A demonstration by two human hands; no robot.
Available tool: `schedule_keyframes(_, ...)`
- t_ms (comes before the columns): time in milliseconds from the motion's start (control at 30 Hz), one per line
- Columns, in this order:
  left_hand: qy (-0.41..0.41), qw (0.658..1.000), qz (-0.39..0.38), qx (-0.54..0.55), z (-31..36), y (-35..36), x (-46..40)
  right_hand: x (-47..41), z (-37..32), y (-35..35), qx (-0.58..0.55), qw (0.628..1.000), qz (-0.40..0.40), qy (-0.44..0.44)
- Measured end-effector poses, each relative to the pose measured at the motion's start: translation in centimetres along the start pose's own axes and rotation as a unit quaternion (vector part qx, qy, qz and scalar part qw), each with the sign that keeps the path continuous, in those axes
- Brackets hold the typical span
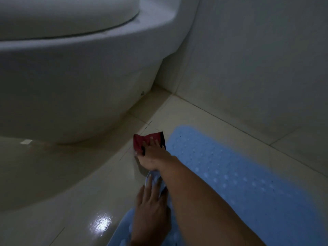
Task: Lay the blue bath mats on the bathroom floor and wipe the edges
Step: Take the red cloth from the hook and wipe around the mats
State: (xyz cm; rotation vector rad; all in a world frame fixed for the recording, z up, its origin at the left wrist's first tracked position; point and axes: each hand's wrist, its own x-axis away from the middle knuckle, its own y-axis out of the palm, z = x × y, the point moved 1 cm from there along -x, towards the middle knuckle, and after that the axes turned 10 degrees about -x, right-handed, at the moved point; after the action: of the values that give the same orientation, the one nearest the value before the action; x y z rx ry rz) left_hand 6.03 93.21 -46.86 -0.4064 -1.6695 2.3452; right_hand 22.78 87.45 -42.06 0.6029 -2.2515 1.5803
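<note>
1. Your right hand [150, 157] is reaching forward and pressing a red cloth [144, 142] onto the floor [88, 183], with the fingers spread flat on top of it. It is pressing the cloth more than gripping it.
2. Your left hand [150, 201] is lying nearer to you, with straight fingers resting on the raised edge of a blue bath mat [239, 183]. The fingers are relaxed and are not closing around it.
3. The red cloth is sitting just beside the far left corner of the mat, touching its edge or very near it.
4. The blue bath mat is lying on the floor tiles to the right of your arms, running from near you toward the wall [257, 68]. Its left edge is lifting a little under your left hand.
5. A white toilet [79, 77] is standing to the left, near the cloth but apart from it.
</note>
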Motion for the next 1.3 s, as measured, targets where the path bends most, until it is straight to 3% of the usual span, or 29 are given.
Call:
schedule_keyframes(100,0.035,0.999,0.008,-0.017,0.8,0.8,-3.3,-1.6,1.5,-1.5,0.002,1.0,0.008,-0.01)
schedule_keyframes(200,0.01,1.0,0.008,-0.024,0.4,2.0,-5.5,-3.6,2.7,-1.8,0.007,0.999,0.037,-0.008)
schedule_keyframes(367,0.024,0.996,-0.014,-0.084,-0.5,3.9,-5.7,-6.1,4.1,-2.8,0.001,0.998,0.056,-0.024)
schedule_keyframes(567,0.008,0.994,0.034,-0.099,-0.1,3.3,-5.6,-6.7,5.3,-2.9,-0.029,0.995,0.079,-0.047)
schedule_keyframes(700,-0.005,0.993,0.024,-0.113,0.4,2.8,-5.5,-6.9,6.4,-4.5,-0.022,0.995,0.082,-0.05)
schedule_keyframes(900,-0.02,0.99,0.034,-0.134,0.7,3.0,-6.2,-8.0,10.2,-10.7,-0.101,0.989,0.071,0.085)
schedule_keyframes(1033,-0.013,0.99,0.053,-0.133,0.5,3.4,-6.2,-7.8,18.8,-12.8,-0.136,0.97,0.1,0.174)
schedule_keyframes(1233,-0.012,0.99,0.051,-0.129,0.5,3.6,-6.4,0.7,36.4,-13.0,-0.031,0.937,0.119,0.327)
schedule_keyframes(1300,-0.008,0.991,0.04,-0.129,0.2,3.8,-6.4,4.1,38.7,-11.7,-0.009,0.92,0.121,0.372)
